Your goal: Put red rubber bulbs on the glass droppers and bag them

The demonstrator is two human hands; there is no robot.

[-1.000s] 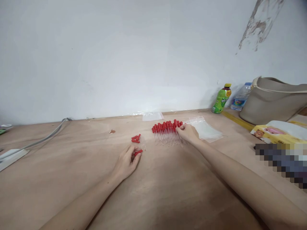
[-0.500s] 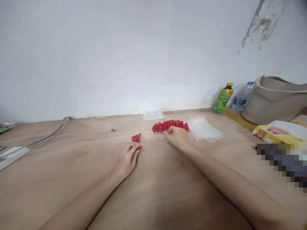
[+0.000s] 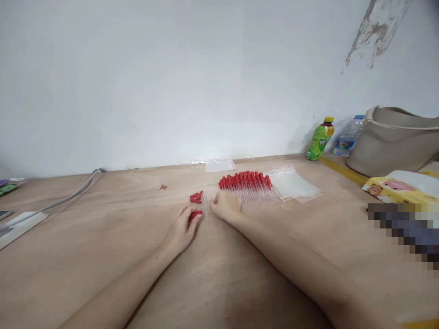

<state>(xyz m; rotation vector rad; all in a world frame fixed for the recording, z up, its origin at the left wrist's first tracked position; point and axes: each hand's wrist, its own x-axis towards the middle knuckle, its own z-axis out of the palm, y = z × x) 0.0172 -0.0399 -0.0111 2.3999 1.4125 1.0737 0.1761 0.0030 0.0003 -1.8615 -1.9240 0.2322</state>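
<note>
My left hand (image 3: 183,226) is closed in a pinch on a red rubber dropper bulb (image 3: 195,214). Just beyond it lie several loose red bulbs (image 3: 195,197) beside a small group of clear dropper tubes (image 3: 205,201). My right hand (image 3: 224,204) has its fingers curled together at the right side of those tubes; whatever is between its fingertips is hidden. Behind and to the right of that hand, several droppers with red bulbs (image 3: 245,179) lie side by side in a fanned row, tubes toward me.
Clear plastic bags (image 3: 295,183) lie right of the row, and a white sheet (image 3: 220,166) near the wall. Further right stand a green bottle (image 3: 318,142), a water bottle (image 3: 345,140), a beige bin (image 3: 391,146) and a yellow packet (image 3: 387,188). A grey cable (image 3: 73,196) crosses the left.
My right hand has moved left, from the row of capped droppers to the loose tubes. My left hand stays nearly in place, with more of its red bulb showing between the fingers.
</note>
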